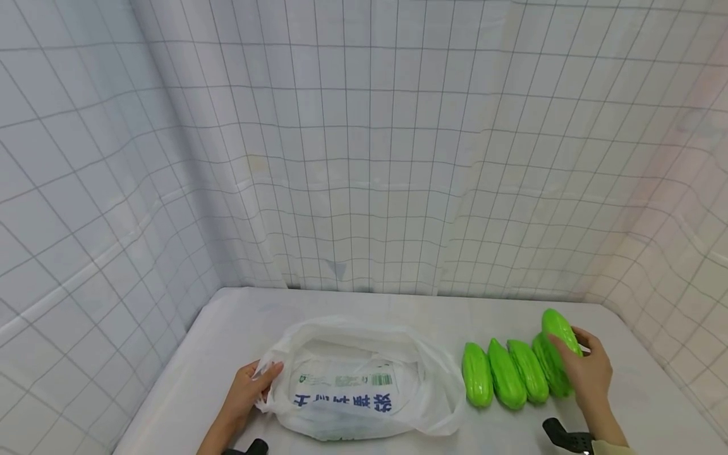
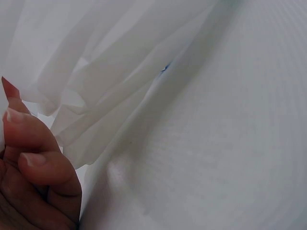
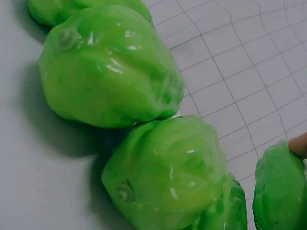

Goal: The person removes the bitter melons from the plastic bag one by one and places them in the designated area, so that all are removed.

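Note:
A white plastic bag (image 1: pixel 335 426) with blue and green print lies on the table with its mouth spread wide. At its left side my left hand (image 1: pixel 244 393) pinches the rim, thumb over the film. Close up in the left wrist view, curled fingers (image 2: pixel 48 167) sit beside folds of the bag (image 2: pixel 115 86). My right hand (image 1: pixel 593 371) grips a glossy green bitter melon (image 1: pixel 558 328), raised over the right end of a row. Several like it lie side by side there, one bitter melon (image 1: pixel 478 376) being nearest the bag. A fingertip shows on the held melon (image 3: pixel 278 187) in the right wrist view.
A white cloth covers the table (image 1: pixel 500 436). Grid-patterned white curtains (image 1: pixel 370 189) hang behind it and along both sides. Dark straps with cameras (image 1: pixel 569 436) sit on both wrists.

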Action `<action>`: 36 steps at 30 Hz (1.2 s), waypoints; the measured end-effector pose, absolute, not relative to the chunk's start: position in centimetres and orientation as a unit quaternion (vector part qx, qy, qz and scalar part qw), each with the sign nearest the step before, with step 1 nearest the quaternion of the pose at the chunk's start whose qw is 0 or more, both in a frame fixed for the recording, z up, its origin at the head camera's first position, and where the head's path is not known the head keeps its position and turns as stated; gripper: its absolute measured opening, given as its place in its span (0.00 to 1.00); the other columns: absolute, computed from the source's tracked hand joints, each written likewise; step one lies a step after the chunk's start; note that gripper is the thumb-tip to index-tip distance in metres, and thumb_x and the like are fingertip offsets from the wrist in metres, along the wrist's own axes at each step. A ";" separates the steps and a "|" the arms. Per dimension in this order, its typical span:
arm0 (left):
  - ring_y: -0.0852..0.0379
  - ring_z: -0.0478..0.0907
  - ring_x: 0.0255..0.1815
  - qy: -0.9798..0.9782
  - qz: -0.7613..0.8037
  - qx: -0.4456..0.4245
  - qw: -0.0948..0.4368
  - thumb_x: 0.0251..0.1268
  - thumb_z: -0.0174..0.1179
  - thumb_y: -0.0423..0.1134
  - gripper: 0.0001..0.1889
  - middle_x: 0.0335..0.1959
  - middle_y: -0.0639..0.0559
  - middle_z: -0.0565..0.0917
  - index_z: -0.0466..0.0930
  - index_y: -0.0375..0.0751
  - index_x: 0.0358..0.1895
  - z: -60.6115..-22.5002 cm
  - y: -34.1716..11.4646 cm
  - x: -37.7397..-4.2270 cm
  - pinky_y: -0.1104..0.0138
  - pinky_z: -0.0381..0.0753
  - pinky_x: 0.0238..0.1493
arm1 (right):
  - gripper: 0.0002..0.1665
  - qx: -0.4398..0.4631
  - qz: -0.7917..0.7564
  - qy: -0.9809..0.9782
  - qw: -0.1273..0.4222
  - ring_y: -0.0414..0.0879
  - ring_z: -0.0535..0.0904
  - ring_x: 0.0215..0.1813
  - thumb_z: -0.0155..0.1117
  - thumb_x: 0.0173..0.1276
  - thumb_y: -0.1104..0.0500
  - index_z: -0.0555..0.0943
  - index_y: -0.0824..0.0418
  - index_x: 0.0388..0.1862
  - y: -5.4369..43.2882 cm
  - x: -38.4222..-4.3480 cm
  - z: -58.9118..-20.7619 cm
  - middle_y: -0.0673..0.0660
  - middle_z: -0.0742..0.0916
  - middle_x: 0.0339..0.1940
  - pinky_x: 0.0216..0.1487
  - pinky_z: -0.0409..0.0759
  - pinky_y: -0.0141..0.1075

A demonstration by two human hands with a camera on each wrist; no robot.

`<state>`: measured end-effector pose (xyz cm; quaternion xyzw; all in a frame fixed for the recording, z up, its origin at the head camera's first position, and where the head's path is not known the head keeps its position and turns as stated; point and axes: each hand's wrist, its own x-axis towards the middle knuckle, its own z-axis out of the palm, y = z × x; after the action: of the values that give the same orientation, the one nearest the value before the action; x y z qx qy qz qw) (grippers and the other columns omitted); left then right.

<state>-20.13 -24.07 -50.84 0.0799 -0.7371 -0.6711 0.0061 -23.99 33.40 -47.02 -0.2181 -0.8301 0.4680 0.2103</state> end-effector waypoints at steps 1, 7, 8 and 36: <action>0.58 0.70 0.14 -0.736 -0.672 0.080 0.006 0.64 0.61 0.43 0.15 0.13 0.50 0.72 0.77 0.30 0.34 -50.9 -24.1 -20.1 0.68 0.70 0.19 | 0.42 -0.221 0.468 -0.830 0.209 0.55 0.65 0.51 0.62 0.64 0.40 0.65 0.65 0.68 33.5 -24.0 -47.1 0.66 0.71 0.62 0.38 0.66 0.42; 0.58 0.70 0.14 -0.731 -0.677 0.078 0.005 0.65 0.61 0.42 0.14 0.13 0.50 0.72 0.77 0.30 0.35 -51.0 -24.1 -20.2 0.68 0.70 0.18 | 0.44 -0.232 0.466 -0.824 0.223 0.56 0.65 0.54 0.63 0.62 0.38 0.66 0.65 0.67 34.7 -24.3 -48.3 0.66 0.72 0.62 0.39 0.64 0.40; 0.58 0.70 0.15 -0.731 -0.678 0.077 0.005 0.65 0.61 0.42 0.14 0.13 0.50 0.72 0.77 0.30 0.35 -51.0 -24.2 -20.2 0.68 0.71 0.18 | 0.45 -0.236 0.464 -0.824 0.224 0.56 0.65 0.54 0.63 0.62 0.38 0.66 0.65 0.67 34.9 -24.4 -48.5 0.65 0.72 0.62 0.39 0.64 0.40; 0.58 0.72 0.16 -0.729 -0.681 0.074 0.004 0.66 0.60 0.41 0.15 0.16 0.49 0.76 0.77 0.27 0.39 -50.8 -24.1 -20.1 0.68 0.72 0.20 | 0.44 -0.258 0.465 -0.829 0.175 0.69 0.57 0.66 0.55 0.68 0.41 0.59 0.72 0.69 36.1 -23.6 -48.5 0.74 0.65 0.65 0.60 0.56 0.59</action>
<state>-20.15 -24.10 -50.84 0.0739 -0.7290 -0.6805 0.0041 -23.63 36.14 -48.52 -0.2576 -0.8287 0.4652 0.1747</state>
